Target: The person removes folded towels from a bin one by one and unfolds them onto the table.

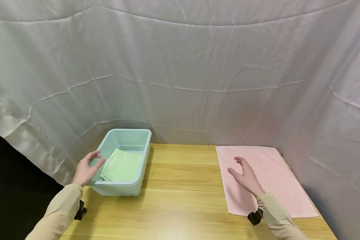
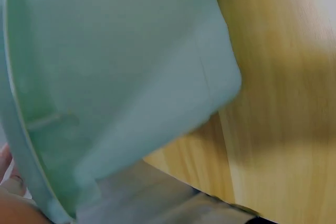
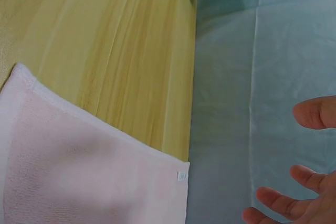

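Observation:
On the right of the table a pink towel [image 1: 270, 176] lies spread flat, a small white tag at its far left corner. My right hand [image 1: 246, 176] hovers above it, thumb and fingers apart, holding nothing; the right wrist view shows its spread fingers [image 3: 283, 203]. At the left stands a pale green plastic bin [image 1: 144, 166] with a folded light green towel [image 1: 123, 165] on its bottom. My left hand [image 1: 88, 166] is at the bin's left rim, thumb and fingers parted, with nothing in its grasp. Whether it touches the rim I cannot tell.
A wooden table [image 1: 183, 186] stretches between the bin and the pink towel. Grey curtain fabric [image 1: 198, 73] hangs behind the table and along its right side. A dark area lies beyond the left edge.

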A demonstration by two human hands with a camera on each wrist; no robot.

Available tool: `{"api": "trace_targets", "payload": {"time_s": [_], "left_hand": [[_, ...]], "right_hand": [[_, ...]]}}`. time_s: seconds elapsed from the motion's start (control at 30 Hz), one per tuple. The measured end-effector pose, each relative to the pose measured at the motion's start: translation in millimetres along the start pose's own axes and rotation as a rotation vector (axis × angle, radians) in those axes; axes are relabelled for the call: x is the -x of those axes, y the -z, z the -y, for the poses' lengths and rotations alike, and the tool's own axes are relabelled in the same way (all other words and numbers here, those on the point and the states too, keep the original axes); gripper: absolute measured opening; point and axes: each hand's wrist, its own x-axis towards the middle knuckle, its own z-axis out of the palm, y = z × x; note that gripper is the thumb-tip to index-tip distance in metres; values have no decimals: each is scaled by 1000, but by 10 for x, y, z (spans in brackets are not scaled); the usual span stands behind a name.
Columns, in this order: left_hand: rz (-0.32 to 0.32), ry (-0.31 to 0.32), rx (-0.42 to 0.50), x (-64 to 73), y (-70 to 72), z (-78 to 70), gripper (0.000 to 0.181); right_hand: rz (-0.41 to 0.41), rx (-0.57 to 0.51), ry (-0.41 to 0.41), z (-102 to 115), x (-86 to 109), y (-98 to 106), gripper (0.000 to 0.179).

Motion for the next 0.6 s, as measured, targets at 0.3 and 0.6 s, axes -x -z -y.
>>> {"api": "trace_targets", "payload": {"time_s": [0.3, 0.6], "left_hand": [[61, 66, -62, -2, 98, 101, 60], [172, 129, -69, -12, 109, 98, 61]], "right_hand": [[8, 9, 7, -16, 16, -25, 62], [12, 9, 2, -18, 17, -38, 61]]}}
